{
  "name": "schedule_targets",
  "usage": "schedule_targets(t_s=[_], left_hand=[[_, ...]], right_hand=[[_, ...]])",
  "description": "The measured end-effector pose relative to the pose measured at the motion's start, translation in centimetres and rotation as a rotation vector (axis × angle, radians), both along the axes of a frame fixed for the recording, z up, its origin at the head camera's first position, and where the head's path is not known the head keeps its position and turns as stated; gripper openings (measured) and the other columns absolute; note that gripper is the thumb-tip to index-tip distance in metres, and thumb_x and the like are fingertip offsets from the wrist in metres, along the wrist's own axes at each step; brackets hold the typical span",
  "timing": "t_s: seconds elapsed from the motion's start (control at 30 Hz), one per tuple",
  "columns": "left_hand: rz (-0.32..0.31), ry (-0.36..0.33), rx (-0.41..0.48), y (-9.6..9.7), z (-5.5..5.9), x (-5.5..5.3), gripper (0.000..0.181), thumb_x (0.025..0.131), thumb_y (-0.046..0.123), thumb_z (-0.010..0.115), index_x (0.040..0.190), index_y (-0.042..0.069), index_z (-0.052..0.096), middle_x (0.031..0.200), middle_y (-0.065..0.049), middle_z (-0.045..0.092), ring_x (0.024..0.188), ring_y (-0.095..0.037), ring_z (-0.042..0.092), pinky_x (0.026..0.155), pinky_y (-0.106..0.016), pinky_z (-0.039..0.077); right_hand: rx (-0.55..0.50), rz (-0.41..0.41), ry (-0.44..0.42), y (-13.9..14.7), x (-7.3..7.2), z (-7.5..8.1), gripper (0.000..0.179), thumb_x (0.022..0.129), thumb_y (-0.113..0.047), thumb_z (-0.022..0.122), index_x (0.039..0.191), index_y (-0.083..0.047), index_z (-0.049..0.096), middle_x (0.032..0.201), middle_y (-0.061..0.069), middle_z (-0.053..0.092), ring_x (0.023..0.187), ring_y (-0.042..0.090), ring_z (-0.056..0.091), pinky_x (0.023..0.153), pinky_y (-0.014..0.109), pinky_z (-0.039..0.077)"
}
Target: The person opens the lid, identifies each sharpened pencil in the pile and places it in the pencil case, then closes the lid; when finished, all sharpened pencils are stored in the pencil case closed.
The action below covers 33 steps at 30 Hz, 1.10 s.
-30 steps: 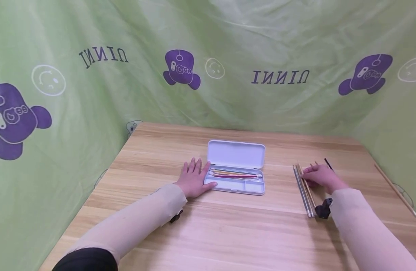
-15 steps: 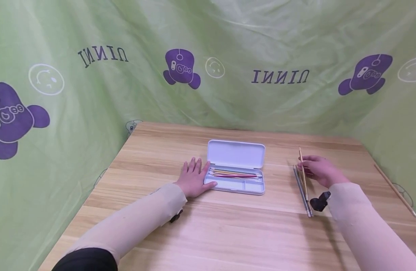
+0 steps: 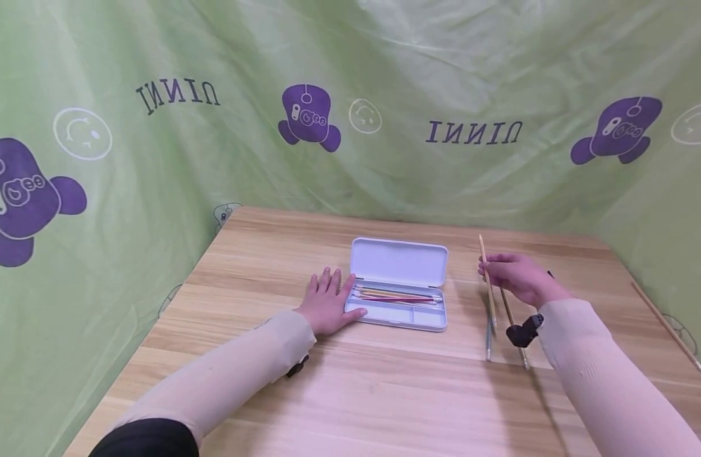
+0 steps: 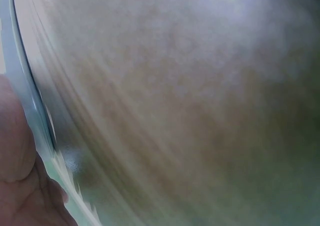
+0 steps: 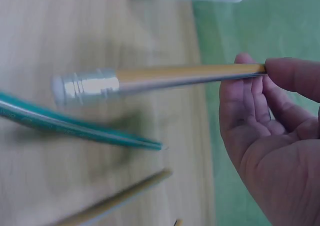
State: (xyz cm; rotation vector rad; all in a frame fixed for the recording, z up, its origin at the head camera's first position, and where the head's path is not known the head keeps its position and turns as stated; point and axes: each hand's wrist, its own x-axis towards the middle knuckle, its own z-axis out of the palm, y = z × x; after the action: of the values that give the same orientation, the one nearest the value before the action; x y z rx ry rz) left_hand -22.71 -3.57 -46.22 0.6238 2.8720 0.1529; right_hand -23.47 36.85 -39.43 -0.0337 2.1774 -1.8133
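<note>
My right hand (image 3: pixel 518 276) pinches a yellow pencil (image 3: pixel 488 285) between thumb and fingers, lifted above the table. In the right wrist view the pencil (image 5: pixel 170 76) shows its metal band and white eraser pointing away from the hand (image 5: pixel 275 126). Below it lie a green pencil (image 5: pixel 80 123) and another yellow pencil (image 5: pixel 120 198). My left hand (image 3: pixel 325 308), fingers spread, rests at the left edge of a white pencil case (image 3: pixel 384 312), whose lid (image 3: pixel 398 261) stands raised. Several pencils (image 3: pixel 393 294) lie in its long back compartment.
A long wooden stick (image 3: pixel 667 327) lies along the table's right edge. The end of a dark thin item (image 3: pixel 550 274) shows behind the right hand. A green printed curtain (image 3: pixel 396 178) hangs behind and beside the wooden table (image 3: pixel 384 393).
My right hand has lifted the yellow pencil from the group and carried it left toward the case. The pencils left on the table have spread apart. The left hand stays put.
</note>
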Motion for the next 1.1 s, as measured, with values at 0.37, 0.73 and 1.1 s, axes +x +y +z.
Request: schedule_targets(t_s=[0.37,0.73,1.1], left_hand=[[0.002,-0.01,-0.004,0.0,0.1,0.2,0.089,0.102,0.07,0.037,0.168,0.015,0.013,0.171,-0.022,0.007,0.156,-0.042,-0.006,0.123,-0.059,-0.004],[-0.021,0.038,-0.029,-0.2,-1.0,-0.5,0.092,0.1,0.075,0.033,0.168,0.018,0.007,0.171,-0.018,-0.003,0.156,-0.038,-0.013,0.121,-0.057,-0.011],[-0.014,0.08,-0.028,-0.2,-1.8,-0.9,0.093,0.098,0.078,0.032,0.168,0.019,0.011,0.171,-0.019,0.0,0.156,-0.038,-0.009,0.122,-0.057,-0.01]], right_hand=[[-0.127,0.136,-0.022,-4.3,-1.3,2.2,0.045,0.109,0.002,0.04,0.144,0.028,0.026,0.106,0.004,0.071,0.097,0.009,0.069,0.091,0.025,0.055],[-0.022,0.274,0.006,-9.1,-3.1,2.2,0.042,0.108,0.003,0.042,0.142,0.026,0.035,0.107,0.008,0.07,0.098,0.01,0.068,0.091,0.026,0.055],[0.194,0.414,0.022,-13.3,-4.3,0.6,0.03,0.103,0.003,0.052,0.127,0.02,0.057,0.098,0.009,0.07,0.087,0.012,0.064,0.076,0.024,0.054]])
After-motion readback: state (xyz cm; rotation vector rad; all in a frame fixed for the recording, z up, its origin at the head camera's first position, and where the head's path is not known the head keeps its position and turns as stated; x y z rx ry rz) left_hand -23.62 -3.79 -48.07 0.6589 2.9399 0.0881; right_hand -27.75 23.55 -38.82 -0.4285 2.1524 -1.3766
